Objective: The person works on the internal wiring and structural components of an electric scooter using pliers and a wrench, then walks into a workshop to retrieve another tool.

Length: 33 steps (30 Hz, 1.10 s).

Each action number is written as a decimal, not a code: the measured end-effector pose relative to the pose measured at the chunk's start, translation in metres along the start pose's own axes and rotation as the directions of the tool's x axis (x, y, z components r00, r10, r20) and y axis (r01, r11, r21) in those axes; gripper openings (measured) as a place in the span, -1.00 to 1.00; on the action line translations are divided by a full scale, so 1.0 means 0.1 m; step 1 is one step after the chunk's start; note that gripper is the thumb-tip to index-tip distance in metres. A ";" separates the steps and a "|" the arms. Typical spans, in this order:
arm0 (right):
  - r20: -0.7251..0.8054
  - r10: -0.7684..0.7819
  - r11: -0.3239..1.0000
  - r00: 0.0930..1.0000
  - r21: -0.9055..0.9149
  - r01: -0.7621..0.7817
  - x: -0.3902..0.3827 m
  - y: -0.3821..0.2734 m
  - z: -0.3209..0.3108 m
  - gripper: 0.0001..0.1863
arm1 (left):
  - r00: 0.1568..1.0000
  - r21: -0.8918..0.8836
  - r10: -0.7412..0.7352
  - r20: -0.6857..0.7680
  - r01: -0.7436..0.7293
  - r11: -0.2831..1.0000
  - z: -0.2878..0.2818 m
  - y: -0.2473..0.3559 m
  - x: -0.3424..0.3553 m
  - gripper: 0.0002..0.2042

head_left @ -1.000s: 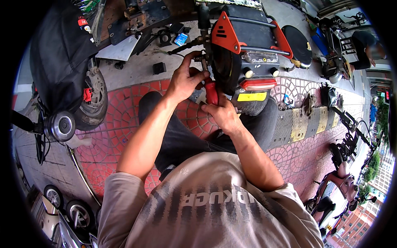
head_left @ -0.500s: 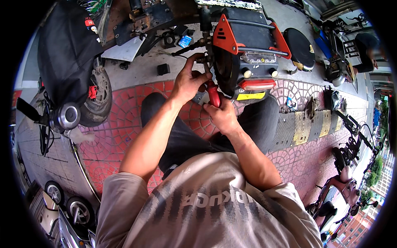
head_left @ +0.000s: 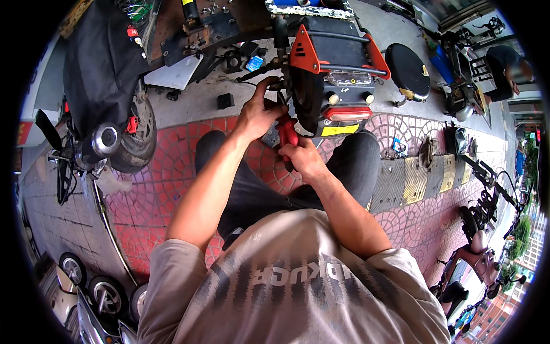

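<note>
My right hand (head_left: 303, 157) is closed around a red-handled tool (head_left: 287, 131), its dark end showing below the fist. The tool points up toward the axle side of a black wheel (head_left: 303, 94); its working end is hidden by my fingers. My left hand (head_left: 256, 117) is closed beside that wheel, thumb and forefinger curled at a small metal fitting (head_left: 276, 84) and near the tool's top. What the left fingers grip does not show. The wheel belongs to a scooter rear with red side brackets (head_left: 307, 51), a red tail light (head_left: 348, 113) and a yellow strip (head_left: 340, 131).
A workbench (head_left: 229, 34) with bolts stands at the far left, a small black box (head_left: 225, 101) on the floor below. A covered scooter (head_left: 103, 74) is at left. Right are a round black stool (head_left: 408, 71), a striped ramp (head_left: 415, 180) and a seated person (head_left: 507, 71).
The red handle has turned, its lower end swinging left and showing more of the tool. My right hand has moved slightly left with it. The left hand stays at the wheel.
</note>
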State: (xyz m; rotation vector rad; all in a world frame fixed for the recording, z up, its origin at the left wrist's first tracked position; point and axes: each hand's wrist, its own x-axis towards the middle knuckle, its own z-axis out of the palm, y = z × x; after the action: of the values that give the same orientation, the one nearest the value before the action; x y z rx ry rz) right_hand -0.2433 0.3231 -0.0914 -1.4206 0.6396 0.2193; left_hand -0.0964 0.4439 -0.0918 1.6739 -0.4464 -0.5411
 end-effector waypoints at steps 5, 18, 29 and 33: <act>-0.035 0.007 0.999 0.999 -0.053 -0.009 -0.01 -0.03 0.05 -0.73 | 0.991 -0.082 0.115 -0.067 -0.120 0.989 0.03 -0.05 0.02 -0.41; -0.184 -0.198 0.962 0.963 -0.226 0.155 0.60 0.41 0.42 -0.74 | 0.872 -0.431 -0.473 0.127 0.478 0.765 -0.35 -0.07 0.46 -0.57; 0.237 0.017 0.997 0.971 -0.082 0.002 -0.45 -0.15 0.13 -0.58 | 0.729 -0.238 -0.634 0.259 0.684 0.689 -0.37 0.28 0.80 -0.74; 0.316 -0.155 0.975 0.936 0.200 0.093 -0.94 -0.65 -0.03 -0.37 | 0.880 -0.313 -0.471 0.064 0.466 0.828 -0.19 0.15 0.89 -0.88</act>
State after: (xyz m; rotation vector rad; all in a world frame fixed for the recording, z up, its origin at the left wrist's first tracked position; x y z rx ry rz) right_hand -0.2876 0.3311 0.0135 -1.2066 0.2834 0.2840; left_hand -0.0123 0.4058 -0.0833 1.4639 0.0814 -0.9106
